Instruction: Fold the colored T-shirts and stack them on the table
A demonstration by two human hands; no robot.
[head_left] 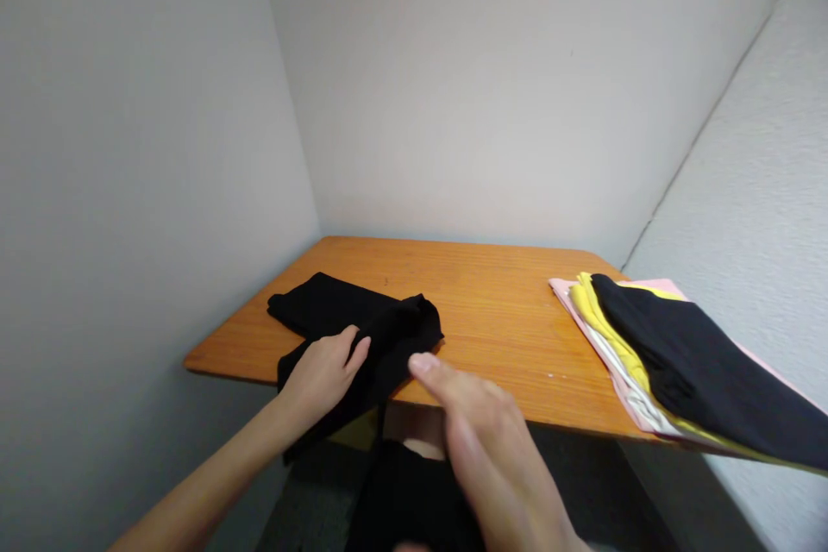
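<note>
Head view: what's your left hand (322, 377) on?

It lies on the crumpled black cloth garment (362, 332), at the left of the orange wood-grain tabletop (498, 310). My fingers curl over a fold, but I can't tell whether they pinch it.

And your right hand (482, 448)?

Open and holding nothing, its fingertips just beside the cloth's edge. I'd judge a fold is in hand, and that loose edge calls for flattening.

What's hard to make out?

Black folds merge, and the cloth under my palm is hidden. The folded stack of black, yellow, white and pink garments (686, 362) runs off the right edge.
</note>
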